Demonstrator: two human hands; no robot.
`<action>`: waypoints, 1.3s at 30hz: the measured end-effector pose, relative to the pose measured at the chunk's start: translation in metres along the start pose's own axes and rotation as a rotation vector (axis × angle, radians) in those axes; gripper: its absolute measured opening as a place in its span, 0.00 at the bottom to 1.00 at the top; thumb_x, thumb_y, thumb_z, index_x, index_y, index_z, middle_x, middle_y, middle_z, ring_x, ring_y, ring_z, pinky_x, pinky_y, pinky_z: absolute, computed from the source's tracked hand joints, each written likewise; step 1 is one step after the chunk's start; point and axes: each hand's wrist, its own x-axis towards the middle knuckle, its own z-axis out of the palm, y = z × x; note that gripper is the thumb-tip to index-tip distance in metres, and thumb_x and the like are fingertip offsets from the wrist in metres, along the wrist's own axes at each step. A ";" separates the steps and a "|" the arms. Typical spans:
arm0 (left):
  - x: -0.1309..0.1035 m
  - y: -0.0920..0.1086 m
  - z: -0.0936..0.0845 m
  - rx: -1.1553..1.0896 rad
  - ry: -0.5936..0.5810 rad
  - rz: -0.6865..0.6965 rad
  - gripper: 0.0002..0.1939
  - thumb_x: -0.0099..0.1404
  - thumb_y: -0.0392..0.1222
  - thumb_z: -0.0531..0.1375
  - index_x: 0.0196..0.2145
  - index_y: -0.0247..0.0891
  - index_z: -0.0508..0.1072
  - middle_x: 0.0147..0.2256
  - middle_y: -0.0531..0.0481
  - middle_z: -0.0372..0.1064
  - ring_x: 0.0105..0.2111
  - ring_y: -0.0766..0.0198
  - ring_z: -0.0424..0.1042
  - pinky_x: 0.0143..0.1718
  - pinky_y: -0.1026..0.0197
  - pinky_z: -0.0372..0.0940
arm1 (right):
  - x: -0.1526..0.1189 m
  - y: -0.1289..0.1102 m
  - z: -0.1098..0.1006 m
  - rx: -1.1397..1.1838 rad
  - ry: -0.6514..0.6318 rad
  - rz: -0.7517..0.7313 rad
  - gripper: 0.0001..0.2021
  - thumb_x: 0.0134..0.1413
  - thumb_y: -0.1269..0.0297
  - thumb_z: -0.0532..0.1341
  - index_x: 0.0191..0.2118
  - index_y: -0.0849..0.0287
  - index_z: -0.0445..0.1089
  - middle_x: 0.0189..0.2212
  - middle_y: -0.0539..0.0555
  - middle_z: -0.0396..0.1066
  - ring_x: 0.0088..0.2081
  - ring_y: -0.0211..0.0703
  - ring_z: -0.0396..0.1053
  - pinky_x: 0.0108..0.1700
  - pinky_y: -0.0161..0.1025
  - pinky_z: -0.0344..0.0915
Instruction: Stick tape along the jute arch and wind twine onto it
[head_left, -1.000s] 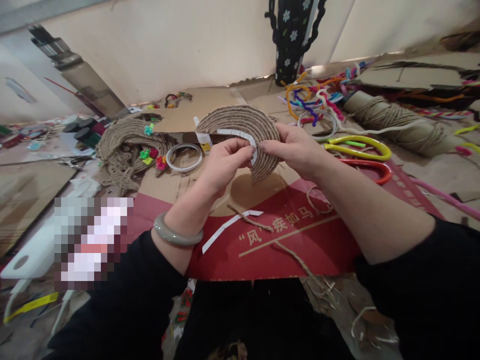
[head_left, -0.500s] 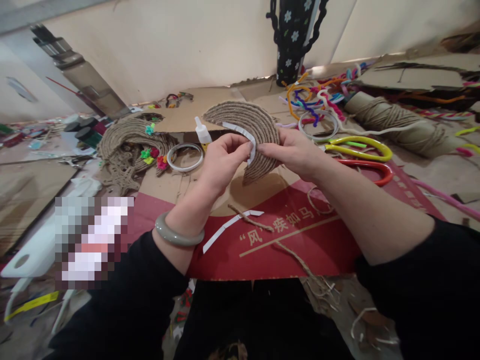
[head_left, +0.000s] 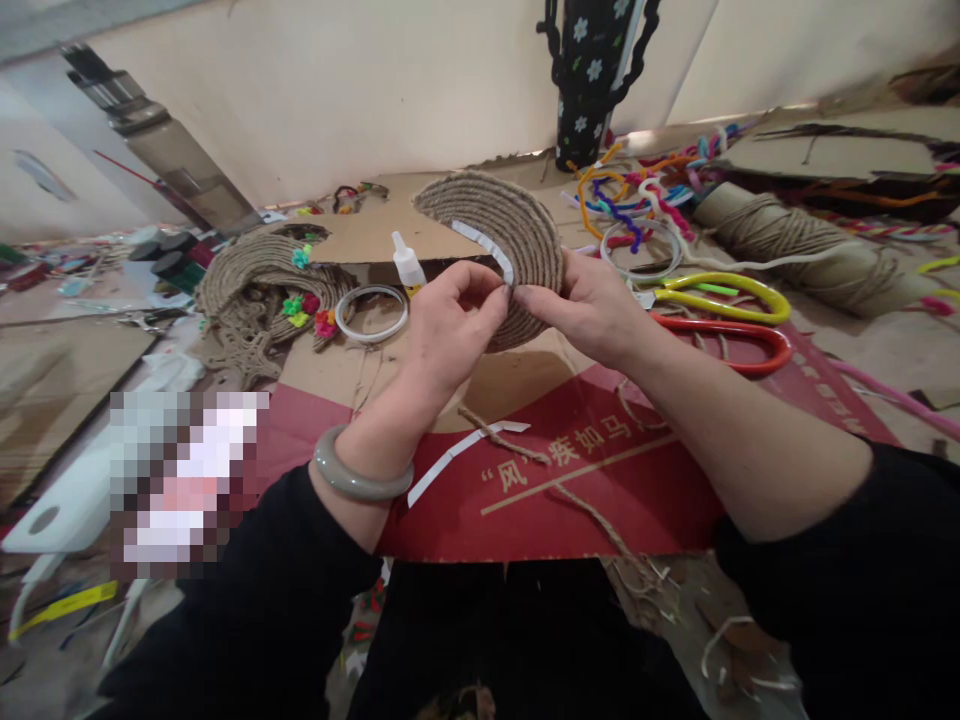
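Note:
A crescent covered in rows of brown twine (head_left: 517, 215) is held up above the cardboard. Along its inner curve runs a white paper-like strip (head_left: 486, 243), creased in places. With thumb and finger, my left hand (head_left: 457, 320) pinches at the strip's lower end. My right hand (head_left: 596, 305) grips the crescent's right side, thumb on the front, its other fingers hidden behind. Both thumb tips nearly meet at the inner edge. Below them, a second white strip (head_left: 450, 458) lies on the red cardboard (head_left: 450, 525) with a short piece of twine (head_left: 502, 438) across it.
Left stand a twine piece with bright flowers (head_left: 255, 270), a tape roll (head_left: 371, 314) and a glue bottle (head_left: 406, 262). Right lie yellow-handled scissors (head_left: 724, 298), a red handle (head_left: 780, 350), another tape roll (head_left: 641, 250) and a twine spool (head_left: 795, 240). A flowered tumbler (head_left: 589, 90) stands behind.
The crescent has turned and tilted upward, its lower tip now more behind my hands. My left fingers have closed in along the strip, which lies closer against the inner edge.

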 end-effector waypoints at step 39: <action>0.001 0.005 -0.002 -0.035 0.014 -0.080 0.04 0.58 0.33 0.64 0.26 0.37 0.74 0.24 0.54 0.74 0.24 0.69 0.70 0.27 0.66 0.66 | -0.003 -0.004 0.000 -0.099 -0.002 0.018 0.06 0.50 0.64 0.59 0.35 0.58 0.66 0.30 0.50 0.70 0.32 0.40 0.66 0.35 0.40 0.63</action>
